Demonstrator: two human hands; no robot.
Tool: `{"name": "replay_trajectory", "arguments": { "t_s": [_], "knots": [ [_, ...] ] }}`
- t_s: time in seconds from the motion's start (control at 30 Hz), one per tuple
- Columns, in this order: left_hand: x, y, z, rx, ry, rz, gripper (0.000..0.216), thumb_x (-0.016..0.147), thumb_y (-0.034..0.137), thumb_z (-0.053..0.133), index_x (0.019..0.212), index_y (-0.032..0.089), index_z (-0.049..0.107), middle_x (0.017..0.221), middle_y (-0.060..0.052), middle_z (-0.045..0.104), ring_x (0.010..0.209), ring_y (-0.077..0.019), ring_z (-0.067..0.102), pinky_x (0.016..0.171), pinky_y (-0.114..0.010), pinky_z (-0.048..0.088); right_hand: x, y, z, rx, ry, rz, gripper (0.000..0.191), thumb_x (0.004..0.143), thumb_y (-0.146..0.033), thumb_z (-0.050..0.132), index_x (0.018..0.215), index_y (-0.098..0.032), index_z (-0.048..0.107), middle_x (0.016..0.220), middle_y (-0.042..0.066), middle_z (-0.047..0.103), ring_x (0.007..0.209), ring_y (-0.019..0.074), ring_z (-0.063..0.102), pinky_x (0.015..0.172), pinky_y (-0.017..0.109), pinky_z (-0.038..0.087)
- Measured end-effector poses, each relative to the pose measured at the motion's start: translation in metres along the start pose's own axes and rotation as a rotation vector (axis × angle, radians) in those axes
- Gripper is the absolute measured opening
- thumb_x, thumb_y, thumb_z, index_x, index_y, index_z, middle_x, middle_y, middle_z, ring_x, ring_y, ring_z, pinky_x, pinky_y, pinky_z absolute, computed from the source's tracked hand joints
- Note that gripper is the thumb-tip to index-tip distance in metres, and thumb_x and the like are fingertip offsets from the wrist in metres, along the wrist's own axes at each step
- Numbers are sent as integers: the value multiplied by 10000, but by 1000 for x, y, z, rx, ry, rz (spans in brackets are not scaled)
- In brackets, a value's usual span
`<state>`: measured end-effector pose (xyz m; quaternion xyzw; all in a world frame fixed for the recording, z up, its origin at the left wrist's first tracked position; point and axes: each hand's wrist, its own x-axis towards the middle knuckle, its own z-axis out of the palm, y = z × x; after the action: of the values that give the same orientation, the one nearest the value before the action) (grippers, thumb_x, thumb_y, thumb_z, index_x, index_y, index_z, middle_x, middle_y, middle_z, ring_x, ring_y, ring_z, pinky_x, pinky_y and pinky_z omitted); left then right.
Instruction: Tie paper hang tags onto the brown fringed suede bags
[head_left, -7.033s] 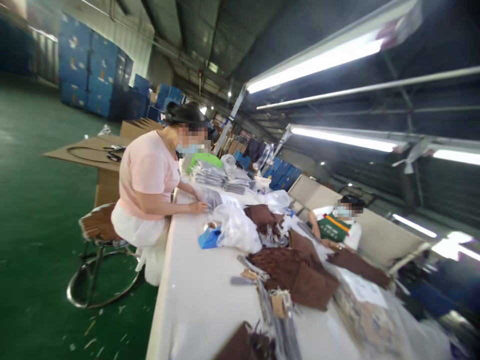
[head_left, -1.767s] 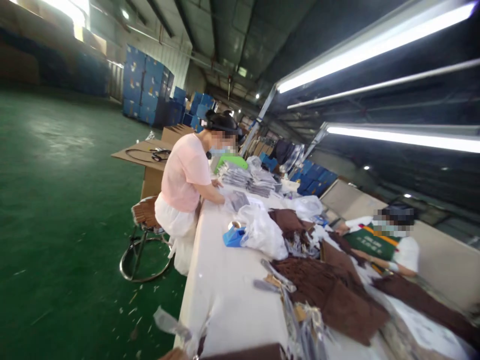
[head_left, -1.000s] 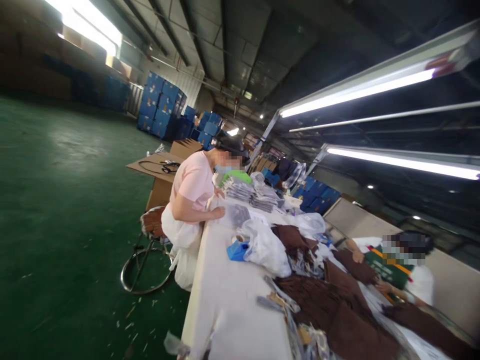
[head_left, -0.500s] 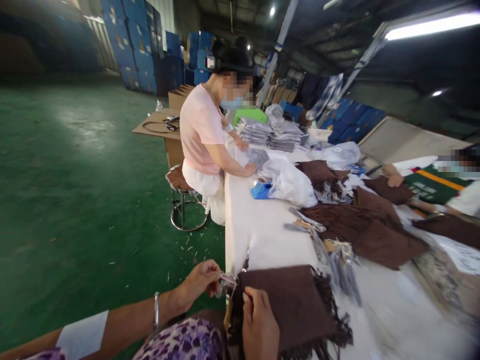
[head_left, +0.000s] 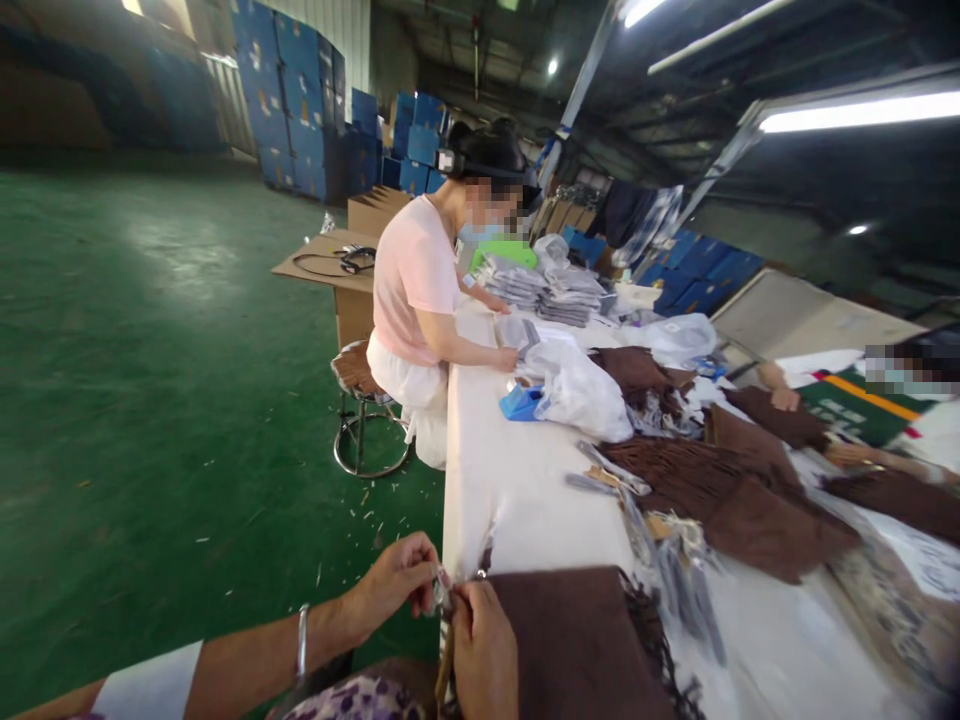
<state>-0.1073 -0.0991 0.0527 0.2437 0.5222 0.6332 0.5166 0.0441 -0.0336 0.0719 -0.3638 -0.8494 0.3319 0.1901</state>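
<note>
My left hand (head_left: 394, 587) is at the near corner of the white table (head_left: 517, 510), its fingers pinched on a small clear tag (head_left: 439, 592). My right hand (head_left: 484, 655) is curled right beside it, fingertips meeting the same tag at the corner of a folded brown fringed cloth (head_left: 585, 640). A silver bangle (head_left: 301, 640) sits on my left wrist. What exactly the right fingers grip is too small to make out.
A person in a pink top (head_left: 416, 285) sits on a stool (head_left: 364, 405) at the table's left side, handling packets. Another person (head_left: 870, 400) works across on the right. Brown cloths (head_left: 720, 480), white plastic bags (head_left: 581, 385), a blue tape dispenser (head_left: 520, 402) and packet stacks (head_left: 540, 290) lie along the table. The floor is green.
The view dropped from the hall and ceiling to the table edge. Both my hands came into view and drew together at the cloth's corner; the right hand shifted left to meet the left.
</note>
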Motion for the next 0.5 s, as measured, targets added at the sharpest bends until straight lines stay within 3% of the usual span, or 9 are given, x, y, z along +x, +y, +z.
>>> {"name": "replay_trajectory", "arguments": {
  "t_s": [0.17,0.27,0.5],
  "knots": [
    [4,-5,-2,17,-21,0,198,794,349,566,811,173,477,636,-10,649,425,-101,551,384,-172,385,2,0,3,-23,3,-35,237,924,-185,422,958,-262,643,913,2,674,844,142,658,733,192,433],
    [5,-6,-3,46,-40,14,204,807,364,558,829,176,483,559,7,616,427,-110,555,394,-172,389,4,2,5,-43,1,-48,241,925,-194,418,916,-251,651,886,6,673,814,138,660,712,189,425],
    [2,1,6,-50,14,-40,288,767,423,601,813,190,439,673,-8,653,484,-139,612,411,-200,427,2,12,10,34,129,-16,259,894,-275,423,811,-245,667,773,9,702,724,157,664,653,210,432]
  ]
}}
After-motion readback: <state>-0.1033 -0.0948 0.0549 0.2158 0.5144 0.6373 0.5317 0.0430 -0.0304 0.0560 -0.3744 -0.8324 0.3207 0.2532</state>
